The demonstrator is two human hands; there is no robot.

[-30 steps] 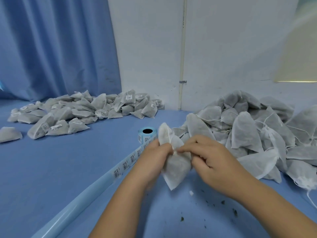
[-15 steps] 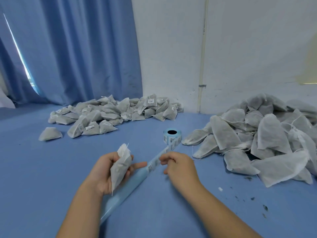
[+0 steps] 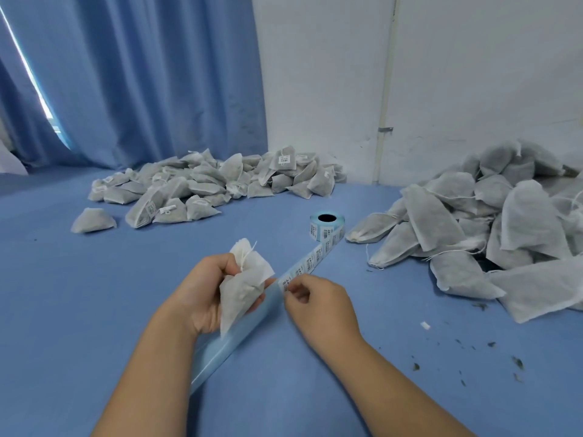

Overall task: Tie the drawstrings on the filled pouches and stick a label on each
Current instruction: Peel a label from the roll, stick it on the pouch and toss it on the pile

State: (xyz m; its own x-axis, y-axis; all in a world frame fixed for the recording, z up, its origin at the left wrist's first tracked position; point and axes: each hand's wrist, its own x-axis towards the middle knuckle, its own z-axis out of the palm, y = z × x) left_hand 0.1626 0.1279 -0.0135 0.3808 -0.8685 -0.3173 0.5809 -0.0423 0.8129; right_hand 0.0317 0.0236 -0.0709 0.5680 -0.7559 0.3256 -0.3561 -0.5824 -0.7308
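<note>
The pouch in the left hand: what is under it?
The left hand holds the pouch from below. The blue backing strip passes beneath them; that stretch of it is hidden.

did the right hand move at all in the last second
Yes. The right hand let go of the pouch and shifted left onto the label strip trailing from the label roll, which it now pinches.

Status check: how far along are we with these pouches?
Done: the far left pile shows labelled, tied pouches. In hand: the left hand grips a pouch whose neck looks cinched, while the right hand pinches a label on the strip from the roll. Left: the large right pile, with loose strings and no labels visible.
</note>
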